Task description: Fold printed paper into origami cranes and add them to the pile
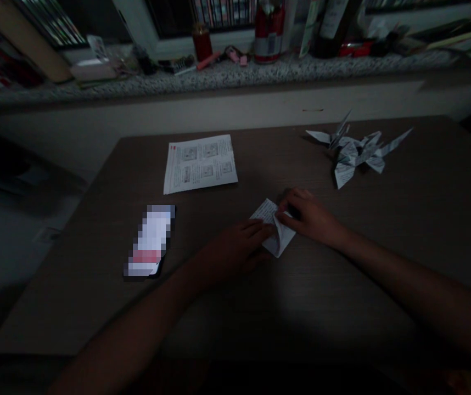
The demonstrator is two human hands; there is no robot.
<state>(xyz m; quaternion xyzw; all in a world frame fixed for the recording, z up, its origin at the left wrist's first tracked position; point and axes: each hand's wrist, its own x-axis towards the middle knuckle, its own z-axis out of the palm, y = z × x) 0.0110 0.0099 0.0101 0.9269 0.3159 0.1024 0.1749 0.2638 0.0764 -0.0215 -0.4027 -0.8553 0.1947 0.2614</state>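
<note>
A small folded sheet of printed paper lies on the table, its corners pointing toward and away from me. Across its left part rests my left hand, fingers stretched out flat over the print and the thumb low near the edge. My right hand pinches a raised flap between thumb and forefinger on the right side of the paper. That flap stands up in a curve, showing a pale inner layer. Part of the paper is hidden under the left fingers.
A phone with a lit, blurred screen lies on the table to the left. Behind it is a printed sheet. Folded paper cranes stand at the back right. A stone sill beyond holds a red can and clutter.
</note>
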